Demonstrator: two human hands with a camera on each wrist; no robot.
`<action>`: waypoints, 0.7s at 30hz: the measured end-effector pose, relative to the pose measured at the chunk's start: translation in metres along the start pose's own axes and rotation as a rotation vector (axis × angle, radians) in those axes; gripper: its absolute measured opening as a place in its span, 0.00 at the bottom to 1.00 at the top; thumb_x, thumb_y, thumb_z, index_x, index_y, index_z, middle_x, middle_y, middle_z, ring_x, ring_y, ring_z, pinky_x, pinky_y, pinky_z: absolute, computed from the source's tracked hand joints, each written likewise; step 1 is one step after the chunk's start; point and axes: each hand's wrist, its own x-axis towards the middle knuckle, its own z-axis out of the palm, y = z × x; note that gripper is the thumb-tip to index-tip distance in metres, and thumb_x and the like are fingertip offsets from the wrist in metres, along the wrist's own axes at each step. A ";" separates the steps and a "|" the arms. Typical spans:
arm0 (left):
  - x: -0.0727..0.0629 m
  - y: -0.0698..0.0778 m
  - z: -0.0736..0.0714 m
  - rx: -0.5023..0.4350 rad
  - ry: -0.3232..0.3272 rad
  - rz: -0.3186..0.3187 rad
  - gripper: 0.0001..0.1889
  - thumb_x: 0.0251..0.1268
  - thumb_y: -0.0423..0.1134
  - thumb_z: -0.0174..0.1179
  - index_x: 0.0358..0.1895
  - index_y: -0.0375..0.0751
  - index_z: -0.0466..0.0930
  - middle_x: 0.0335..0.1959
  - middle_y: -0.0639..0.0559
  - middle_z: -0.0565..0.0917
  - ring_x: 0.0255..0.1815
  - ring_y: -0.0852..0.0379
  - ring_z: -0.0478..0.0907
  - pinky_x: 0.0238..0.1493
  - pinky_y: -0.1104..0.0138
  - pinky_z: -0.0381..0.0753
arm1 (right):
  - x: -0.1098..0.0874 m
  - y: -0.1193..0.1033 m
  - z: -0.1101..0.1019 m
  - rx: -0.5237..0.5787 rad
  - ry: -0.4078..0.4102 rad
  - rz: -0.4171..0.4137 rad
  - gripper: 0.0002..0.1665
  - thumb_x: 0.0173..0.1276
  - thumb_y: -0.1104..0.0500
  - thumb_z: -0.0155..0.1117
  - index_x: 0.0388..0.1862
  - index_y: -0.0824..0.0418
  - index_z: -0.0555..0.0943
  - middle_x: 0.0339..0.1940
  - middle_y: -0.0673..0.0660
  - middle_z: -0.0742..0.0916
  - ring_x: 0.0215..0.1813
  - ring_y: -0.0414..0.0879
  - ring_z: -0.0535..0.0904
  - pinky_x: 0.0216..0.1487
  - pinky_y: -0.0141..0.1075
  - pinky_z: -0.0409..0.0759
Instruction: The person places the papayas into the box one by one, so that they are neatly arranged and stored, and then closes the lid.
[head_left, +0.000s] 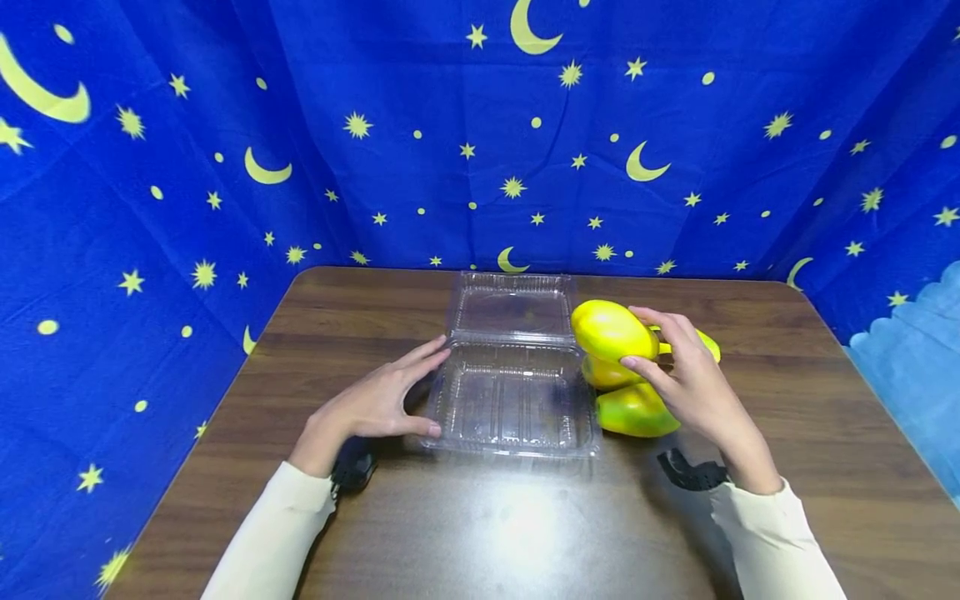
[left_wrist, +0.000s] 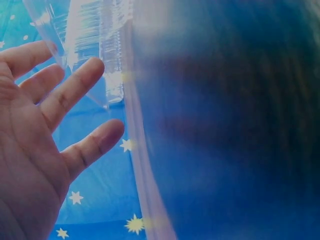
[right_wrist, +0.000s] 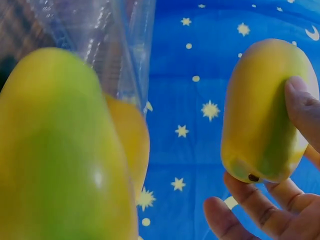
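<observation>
My right hand [head_left: 693, 379] holds a yellow mango [head_left: 613, 330] between thumb and fingers, raised at the right side of a clear plastic clamshell box [head_left: 517, 454]. In the right wrist view, the held mango [right_wrist: 265, 115] shows a dark stem spot at its lower end. Below it lie a yellow mango [head_left: 606, 374] and a green-yellow mango [head_left: 637, 411], beside the box. Another yellow fruit [head_left: 708, 345] is partly hidden behind my right hand. My left hand [head_left: 378, 397] has its fingers spread at the box's left edge, thumb at the near left corner.
The box's lid [head_left: 513, 308] lies folded back toward the far edge of the brown wooden table [head_left: 360, 525]. A blue curtain [head_left: 420, 92] with yellow moons and stars stands behind and along the sides. Light glares off the table front.
</observation>
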 end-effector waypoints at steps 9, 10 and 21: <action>0.000 0.000 0.000 0.021 -0.001 0.003 0.58 0.50 0.65 0.72 0.82 0.53 0.49 0.85 0.55 0.46 0.81 0.45 0.55 0.76 0.45 0.63 | 0.000 -0.022 0.018 -0.027 -0.010 -0.058 0.41 0.62 0.63 0.74 0.73 0.57 0.69 0.62 0.61 0.78 0.59 0.51 0.74 0.46 0.47 0.85; 0.000 0.000 0.000 0.021 -0.001 0.002 0.58 0.50 0.65 0.72 0.82 0.53 0.49 0.85 0.56 0.45 0.81 0.46 0.55 0.76 0.44 0.62 | 0.000 -0.024 0.021 -0.024 -0.016 -0.066 0.41 0.61 0.63 0.74 0.73 0.57 0.69 0.62 0.61 0.78 0.59 0.52 0.75 0.46 0.48 0.85; 0.001 -0.001 -0.002 0.034 -0.016 -0.026 0.57 0.51 0.67 0.70 0.82 0.56 0.49 0.84 0.60 0.44 0.81 0.46 0.55 0.75 0.39 0.61 | -0.002 -0.041 0.046 0.043 -0.074 -0.108 0.42 0.59 0.60 0.77 0.72 0.56 0.71 0.60 0.60 0.78 0.57 0.48 0.76 0.45 0.45 0.87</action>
